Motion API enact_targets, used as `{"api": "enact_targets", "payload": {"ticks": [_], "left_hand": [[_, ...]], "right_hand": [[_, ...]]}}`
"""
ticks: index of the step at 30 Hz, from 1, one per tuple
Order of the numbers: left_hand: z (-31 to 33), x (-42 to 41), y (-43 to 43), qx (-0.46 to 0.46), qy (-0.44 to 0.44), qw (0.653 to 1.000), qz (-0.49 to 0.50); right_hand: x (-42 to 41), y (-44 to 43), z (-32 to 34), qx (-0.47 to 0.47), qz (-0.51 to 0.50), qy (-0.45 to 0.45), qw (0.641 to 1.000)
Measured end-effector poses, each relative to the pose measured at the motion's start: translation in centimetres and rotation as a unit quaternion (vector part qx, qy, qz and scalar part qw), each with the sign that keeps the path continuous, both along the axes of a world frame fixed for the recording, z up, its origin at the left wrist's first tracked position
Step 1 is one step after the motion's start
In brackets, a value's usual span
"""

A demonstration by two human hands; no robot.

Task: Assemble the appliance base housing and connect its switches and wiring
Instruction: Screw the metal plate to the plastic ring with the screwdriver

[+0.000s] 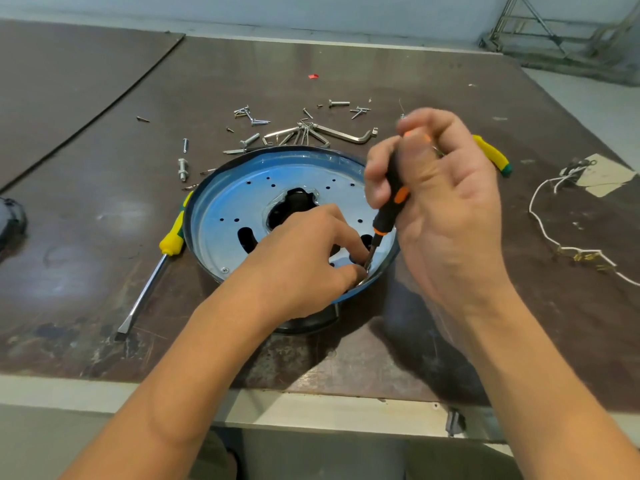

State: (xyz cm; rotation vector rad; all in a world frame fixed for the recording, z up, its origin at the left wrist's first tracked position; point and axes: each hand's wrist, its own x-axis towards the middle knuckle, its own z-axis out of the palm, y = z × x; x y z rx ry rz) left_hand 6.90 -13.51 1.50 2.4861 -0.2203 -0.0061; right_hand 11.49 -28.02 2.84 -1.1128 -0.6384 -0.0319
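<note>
Around the base [235, 202] we see hex keys [332, 131] and screws [252, 116] at 12 o'clock, a flat screwdriver [152, 271] at 9, wires [554, 237] at 3. Our right hand [446, 202] clasps a black driver [389, 209]; its tip meets the base's 4 o'clock rim, where our left hand [304, 258] pinches, probably, a screw.

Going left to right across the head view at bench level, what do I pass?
Dark object at the left edge → yellow-handled flat screwdriver → blue round housing → black-and-orange screwdriver in the right hand → white wire.
</note>
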Motion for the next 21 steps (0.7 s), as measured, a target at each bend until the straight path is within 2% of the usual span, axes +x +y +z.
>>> {"api": "enact_targets", "payload": {"ticks": [3, 9, 14, 21], "left_hand": [[0.0, 0.1, -0.1, 0.008, -0.001, 1.0, 0.003], [0.2, 0.0, -0.3, 0.007, 0.003, 1.0, 0.008], [0.3, -0.2, -0.5, -0.007, 0.001, 1.0, 0.011], [0.3, -0.2, -0.6, -0.007, 0.0, 1.0, 0.021]], "right_hand": [[0.1, -0.3, 0.0, 0.007, 0.031, 0.031, 0.999], [0.2, -0.1, 0.1, -0.021, -0.016, -0.014, 1.0], [0.9, -0.4, -0.2, 0.021, 0.035, 0.065, 0.997], [1.2, -0.4, -0.4, -0.011, -0.024, -0.004, 1.0]]}}
